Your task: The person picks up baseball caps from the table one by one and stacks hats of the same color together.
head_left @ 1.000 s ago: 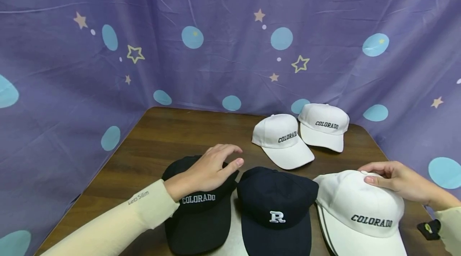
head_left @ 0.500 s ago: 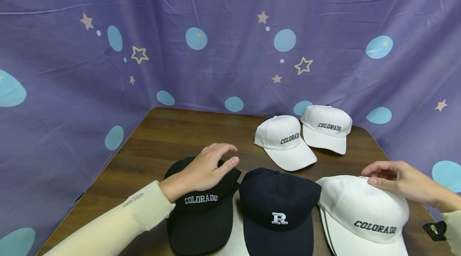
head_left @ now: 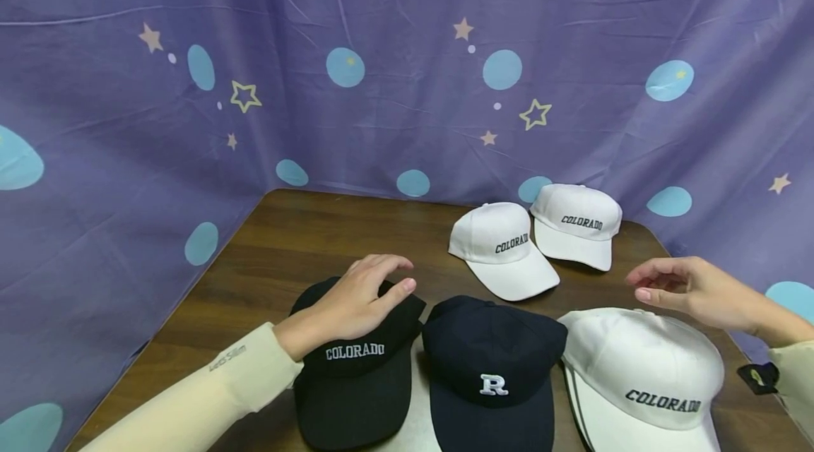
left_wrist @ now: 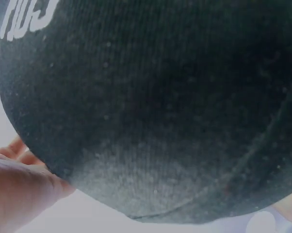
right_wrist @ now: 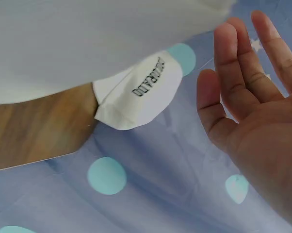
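Observation:
In the head view, my left hand [head_left: 350, 304] hovers over a black cap [head_left: 356, 395] lettered COLORADO, fingers relaxed and holding nothing. That black cap [left_wrist: 151, 111] fills most of the left wrist view, hiding much of the hand. To its right sits a navy cap [head_left: 490, 346] with a white R. At the front right, a white COLORADO cap [head_left: 642, 346] shows a second brim edge under its own, like a stack. Just above its crown, my right hand [head_left: 706, 293] is raised with loosely bent fingers and nothing in them; the right wrist view shows the hand [right_wrist: 262, 116] beside the crown.
Two more white COLORADO caps, one nearer [head_left: 496, 247] and one farther [head_left: 575, 222], stand at the back right of the wooden table [head_left: 331, 226]. A purple patterned curtain [head_left: 407, 106] hangs behind and along both sides.
My right hand has let go of the top of the front white cap and risen off it. My left hand has drifted slightly left. The caps stay in place.

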The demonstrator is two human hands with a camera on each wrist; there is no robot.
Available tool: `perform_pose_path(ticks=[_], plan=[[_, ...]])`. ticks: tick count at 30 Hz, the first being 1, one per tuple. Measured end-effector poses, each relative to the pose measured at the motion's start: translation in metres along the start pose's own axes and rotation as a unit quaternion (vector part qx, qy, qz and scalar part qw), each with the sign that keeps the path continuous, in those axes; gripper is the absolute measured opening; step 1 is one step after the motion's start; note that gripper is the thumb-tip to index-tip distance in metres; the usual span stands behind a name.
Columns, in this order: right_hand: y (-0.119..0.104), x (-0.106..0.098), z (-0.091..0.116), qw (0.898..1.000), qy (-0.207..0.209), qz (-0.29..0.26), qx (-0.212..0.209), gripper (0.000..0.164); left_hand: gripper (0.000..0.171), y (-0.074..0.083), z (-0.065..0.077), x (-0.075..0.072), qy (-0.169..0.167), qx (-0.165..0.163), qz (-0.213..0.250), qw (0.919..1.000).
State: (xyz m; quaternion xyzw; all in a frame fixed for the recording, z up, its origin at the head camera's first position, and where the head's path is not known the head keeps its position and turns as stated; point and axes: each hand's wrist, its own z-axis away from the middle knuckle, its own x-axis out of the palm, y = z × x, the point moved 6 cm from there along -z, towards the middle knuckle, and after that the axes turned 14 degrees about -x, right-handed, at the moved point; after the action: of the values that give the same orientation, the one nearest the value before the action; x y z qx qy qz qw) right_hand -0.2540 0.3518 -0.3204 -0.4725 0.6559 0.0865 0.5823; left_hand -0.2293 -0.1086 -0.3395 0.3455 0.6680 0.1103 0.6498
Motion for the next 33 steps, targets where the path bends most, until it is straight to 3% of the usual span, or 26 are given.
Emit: perform_pose_path(ticks=[19,24,33], plan=[[-0.02,-0.003,-0.065,1.0,0.001,0.022,0.013,0.014,0.049,0.0,0.008,-0.001,-0.004,-0.004,-0.008,1.0],[-0.022,-0.002,-0.081,0.998,-0.014,0.029,0.05,0.023,0.048,0.0,0.009,0.0,-0.005,-0.001,-0.01,0.9999],[-0.027,0.005,-0.112,0.998,-0.026,0.043,0.038,0.038,0.048,0.0,0.01,0.001,-0.008,0.0,-0.007,0.9999]])
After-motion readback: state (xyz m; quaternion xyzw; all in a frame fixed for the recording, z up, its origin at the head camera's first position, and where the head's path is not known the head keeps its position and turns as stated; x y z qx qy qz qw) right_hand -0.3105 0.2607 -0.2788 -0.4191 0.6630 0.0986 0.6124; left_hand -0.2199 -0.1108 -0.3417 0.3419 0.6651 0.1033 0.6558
